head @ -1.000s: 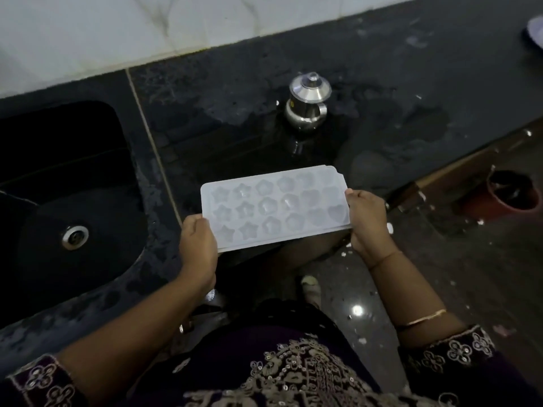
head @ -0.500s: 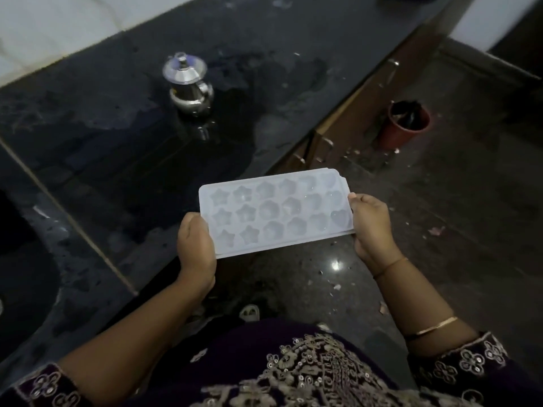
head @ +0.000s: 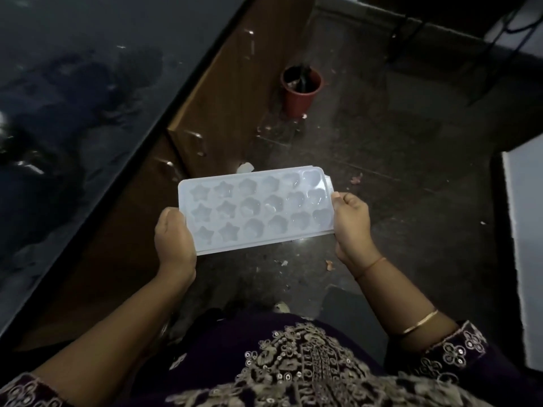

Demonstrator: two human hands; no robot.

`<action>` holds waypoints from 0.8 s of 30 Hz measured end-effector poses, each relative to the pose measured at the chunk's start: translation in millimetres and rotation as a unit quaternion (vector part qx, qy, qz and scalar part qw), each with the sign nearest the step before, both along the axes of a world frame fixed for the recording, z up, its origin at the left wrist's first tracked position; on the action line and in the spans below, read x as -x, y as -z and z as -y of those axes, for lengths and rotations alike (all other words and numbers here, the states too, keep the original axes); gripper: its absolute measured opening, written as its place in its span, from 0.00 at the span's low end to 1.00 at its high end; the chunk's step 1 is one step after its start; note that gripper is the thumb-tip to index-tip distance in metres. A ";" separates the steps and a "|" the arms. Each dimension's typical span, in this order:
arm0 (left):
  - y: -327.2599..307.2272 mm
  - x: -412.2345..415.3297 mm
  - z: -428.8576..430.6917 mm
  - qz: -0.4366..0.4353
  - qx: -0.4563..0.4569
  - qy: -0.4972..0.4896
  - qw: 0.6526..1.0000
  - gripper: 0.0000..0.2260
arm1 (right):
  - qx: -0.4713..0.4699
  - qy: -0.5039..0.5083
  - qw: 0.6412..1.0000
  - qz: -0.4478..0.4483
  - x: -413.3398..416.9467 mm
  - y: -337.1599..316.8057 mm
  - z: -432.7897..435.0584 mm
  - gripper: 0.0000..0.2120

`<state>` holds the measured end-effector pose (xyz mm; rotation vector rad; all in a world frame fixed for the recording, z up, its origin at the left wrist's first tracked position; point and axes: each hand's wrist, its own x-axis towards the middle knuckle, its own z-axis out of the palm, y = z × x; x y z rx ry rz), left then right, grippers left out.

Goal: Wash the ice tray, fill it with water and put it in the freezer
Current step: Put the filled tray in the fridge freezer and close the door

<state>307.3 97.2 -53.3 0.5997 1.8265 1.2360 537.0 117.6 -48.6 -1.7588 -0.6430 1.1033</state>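
- Swung to the right since the earlier frames, the view no longer takes in the sink or the small steel pot; the ice tray (head: 255, 211) is seen carried off the counter and is now held over the floor.
- Dark floor (head: 411, 177) fills most of the frame, and small pale scraps are scattered across it.
- At the left, the black counter (head: 76, 113) is seen running diagonally, its surface wet and glossy.
- Beneath the counter edge, a brown wooden cabinet front (head: 223, 92) with metal handles is visible.
- A dark embroidered garment (head: 293, 365) is seen along the bottom edge.
- The white ice tray is held roughly level, long side across the view, with three rows of star-, flower- and heart-shaped cells; a glint of water is seen in some cells, though how full they are cannot be told.
- The tray's left short end is clasped by the left hand (head: 175, 240), thumb on top of the rim.
- The right short end is pinched by the right hand (head: 351, 223), fingers curled over the rim; both grips are closed on the tray.
- A red pot (head: 301, 94) is seen standing on the floor beside the cabinet, well apart from the tray.
- A thin gold bangle (head: 420, 321) is worn on the right forearm.
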 end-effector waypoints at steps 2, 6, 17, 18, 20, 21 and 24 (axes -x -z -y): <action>1.8 -24.1 -8.4 -0.002 -0.005 0.021 1.000 0.14 | 0.001 0.021 1.000 0.004 -24.0 2.1 1.7 0.10; 6.3 -64.7 -24.4 -0.003 0.005 0.089 0.996 0.08 | 0.005 0.069 0.998 0.006 -67.7 4.0 6.9 0.09; -3.2 -162.4 -76.3 0.065 0.024 0.251 0.966 0.15 | 0.020 0.249 0.968 -0.008 -146.4 2.6 32.2 0.08; -0.9 -169.0 -83.1 0.062 0.029 0.265 0.962 0.14 | 0.018 0.268 0.963 -0.010 -150.8 1.7 34.1 0.08; 2.0 -180.9 -95.6 0.067 0.040 0.289 0.954 0.09 | 0.018 0.300 0.954 -0.008 -157.9 0.7 37.3 0.08; 1.9 -188.5 -103.1 0.070 0.048 0.303 0.949 0.07 | 0.016 0.318 0.948 -0.006 -161.8 -0.1 38.0 0.08; -5.4 -215.3 -121.2 0.075 0.050 0.369 0.925 0.13 | 0.011 0.372 0.928 0.009 -174.0 -4.6 39.5 0.10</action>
